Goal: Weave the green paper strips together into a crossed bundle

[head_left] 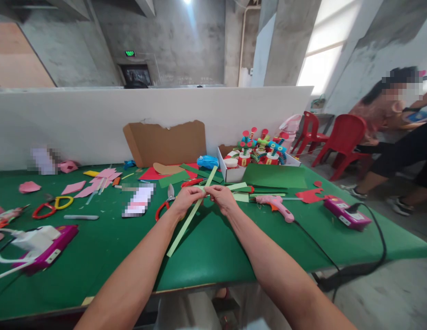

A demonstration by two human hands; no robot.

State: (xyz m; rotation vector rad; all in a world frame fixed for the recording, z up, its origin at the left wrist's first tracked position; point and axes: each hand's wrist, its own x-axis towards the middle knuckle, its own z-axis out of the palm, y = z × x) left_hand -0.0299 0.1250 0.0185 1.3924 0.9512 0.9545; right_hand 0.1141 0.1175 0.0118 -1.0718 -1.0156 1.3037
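Note:
My left hand (186, 200) and my right hand (220, 197) meet over the middle of the table, fingertips almost touching. Both pinch at pale green paper strips where they cross. One long strip (184, 229) slants from upper right down toward the table's front edge. Another pale green strip (238, 186) shows just right of my right hand; whether it is held or lies behind is unclear. Beside my left hand are scissors (170, 192) with red handles, partly hidden by it. A pink glue gun (275, 202) lies on its side to the right of my right hand.
A white box (231, 175) holds several colourful spring figures. Dark green paper (275, 176) lies before it. Purple power strips (347, 213) sit at both sides, with cords. Pink paper pieces (102, 179) and more scissors (51, 207) lie left. A person (378, 110) is beyond red chairs (346, 137).

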